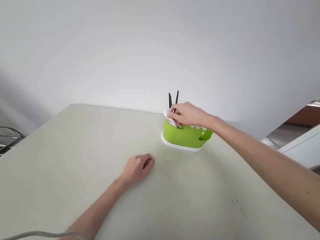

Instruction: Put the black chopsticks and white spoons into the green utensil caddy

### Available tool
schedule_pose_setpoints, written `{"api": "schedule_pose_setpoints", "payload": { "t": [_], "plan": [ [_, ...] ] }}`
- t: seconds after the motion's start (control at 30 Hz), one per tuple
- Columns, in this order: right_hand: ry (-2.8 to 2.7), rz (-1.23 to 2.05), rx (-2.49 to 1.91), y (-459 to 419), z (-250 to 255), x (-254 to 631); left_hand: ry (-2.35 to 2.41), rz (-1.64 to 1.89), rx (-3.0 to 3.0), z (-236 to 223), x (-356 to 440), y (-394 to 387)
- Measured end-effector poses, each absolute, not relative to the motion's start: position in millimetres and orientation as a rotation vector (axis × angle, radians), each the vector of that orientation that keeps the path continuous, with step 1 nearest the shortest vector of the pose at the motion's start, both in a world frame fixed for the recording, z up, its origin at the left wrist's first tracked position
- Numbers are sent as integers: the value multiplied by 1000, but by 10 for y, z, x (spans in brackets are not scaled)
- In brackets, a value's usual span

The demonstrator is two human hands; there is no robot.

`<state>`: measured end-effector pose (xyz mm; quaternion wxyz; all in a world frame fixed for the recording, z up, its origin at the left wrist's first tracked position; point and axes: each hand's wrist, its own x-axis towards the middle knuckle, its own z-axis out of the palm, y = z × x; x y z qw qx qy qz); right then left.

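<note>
The right hand reaches over the bright green, oval plastic holder, which sits directly below it on the pale, flat-topped table. Its fingertips dip behind the rim among smooth white pieces, so I cannot tell whether they grip anything; the shape of those pieces is partly covered too. Just beyond the fingertips, slim black sticks stand up, their lower ends hidden. More white bits show under the wrist, too obscured to identify. Nearer the viewer, the left hand rests in a loose fist, its palm out of sight. Behind it, a light grey, rounded cable crosses the forearm, cut off by the bottom edge.
</note>
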<state>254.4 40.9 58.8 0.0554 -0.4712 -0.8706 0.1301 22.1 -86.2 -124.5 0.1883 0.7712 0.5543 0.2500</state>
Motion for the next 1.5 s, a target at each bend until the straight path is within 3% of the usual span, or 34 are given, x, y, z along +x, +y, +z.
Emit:
{"api": "schedule_pose_setpoints", "payload": {
  "t": [0.27,0.5,0.73,1.17,1.5],
  "plan": [
    [-2568,142,-1486,509,503,2479,1568,698,2173,-1225,243,-870],
    [-2680,342,-1316,582,489,2491,1562,702,2183,-1229,248,-866],
    [-2743,294,-1315,584,454,2506,1563,709,2173,-1218,254,-870],
    [-2829,-476,-1229,399,584,2669,1572,683,2182,-1250,253,-845],
    [-2901,-707,-1226,304,469,2521,1567,689,2184,-1225,236,-853]
  ]
}}
